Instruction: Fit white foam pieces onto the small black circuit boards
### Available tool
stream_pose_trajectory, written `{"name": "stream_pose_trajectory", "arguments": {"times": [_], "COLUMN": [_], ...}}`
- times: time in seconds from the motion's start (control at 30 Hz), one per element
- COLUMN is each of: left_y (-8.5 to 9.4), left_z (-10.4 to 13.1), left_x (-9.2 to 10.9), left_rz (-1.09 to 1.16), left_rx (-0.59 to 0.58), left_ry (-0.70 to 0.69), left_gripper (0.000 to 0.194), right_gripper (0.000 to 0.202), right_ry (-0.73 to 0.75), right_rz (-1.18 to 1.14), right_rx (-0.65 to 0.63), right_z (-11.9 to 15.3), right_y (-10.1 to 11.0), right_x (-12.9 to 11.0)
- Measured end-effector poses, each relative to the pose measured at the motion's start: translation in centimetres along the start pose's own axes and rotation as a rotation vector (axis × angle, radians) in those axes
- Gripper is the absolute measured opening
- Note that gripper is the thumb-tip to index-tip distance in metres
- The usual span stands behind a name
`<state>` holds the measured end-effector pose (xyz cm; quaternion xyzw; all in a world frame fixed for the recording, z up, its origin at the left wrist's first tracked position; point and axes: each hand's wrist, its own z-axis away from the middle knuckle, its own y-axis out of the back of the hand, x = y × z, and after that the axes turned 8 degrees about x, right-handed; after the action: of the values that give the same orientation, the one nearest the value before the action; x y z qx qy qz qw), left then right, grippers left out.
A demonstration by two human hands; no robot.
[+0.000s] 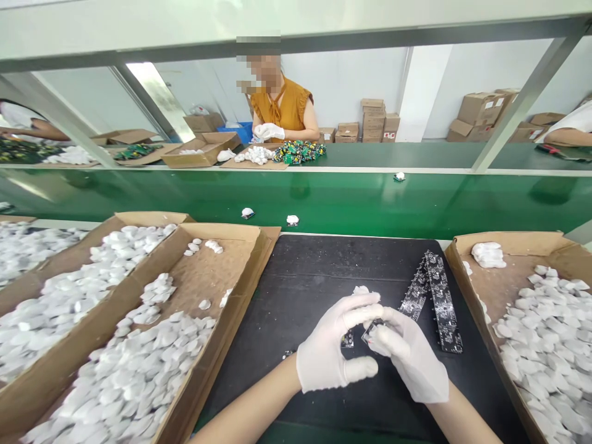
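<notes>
My left hand [340, 345], in a white glove, reaches over the black mat [305, 271] with its fingers stretched out and the thumb apart. Its fingertips meet those of my right hand [409, 351], also gloved. Between the right thumb and fingers is a small circuit board [367, 333], partly covered by the glove. A white piece [361, 290] shows just beyond the left fingers; whether they touch it I cannot tell. Another bit of circuit board [347, 339] is visible between the hands. Two strips of joined circuit boards [444, 308] lie to the right of them, overlapping near the top.
Cardboard trays of white pieces stand left [222, 351] and right [481, 345] of the mat. Beyond it runs a green conveyor belt [208, 191] carrying several small boards with white tops [292, 220]. A co-worker [282, 114] sits across, near a pile of green boards [300, 152].
</notes>
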<state>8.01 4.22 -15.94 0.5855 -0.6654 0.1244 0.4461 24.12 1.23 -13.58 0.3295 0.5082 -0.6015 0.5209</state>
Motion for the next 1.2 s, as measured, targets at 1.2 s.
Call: {"name": "stream_pose_trajectory", "arguments": {"times": [1.2], "left_y": [-0.1], "left_z": [-0.3], "left_x": [-0.3], "left_rz": [0.004], "left_rx": [0.113], "left_ry": [-0.074], "left_gripper": [0.048], "right_gripper": [0.023], "right_ry": [0.06], "right_rz": [0.341], "right_rx": [-0.183], "right_z": [0.1], "right_y": [-0.2], "right_x": [-0.7]}}
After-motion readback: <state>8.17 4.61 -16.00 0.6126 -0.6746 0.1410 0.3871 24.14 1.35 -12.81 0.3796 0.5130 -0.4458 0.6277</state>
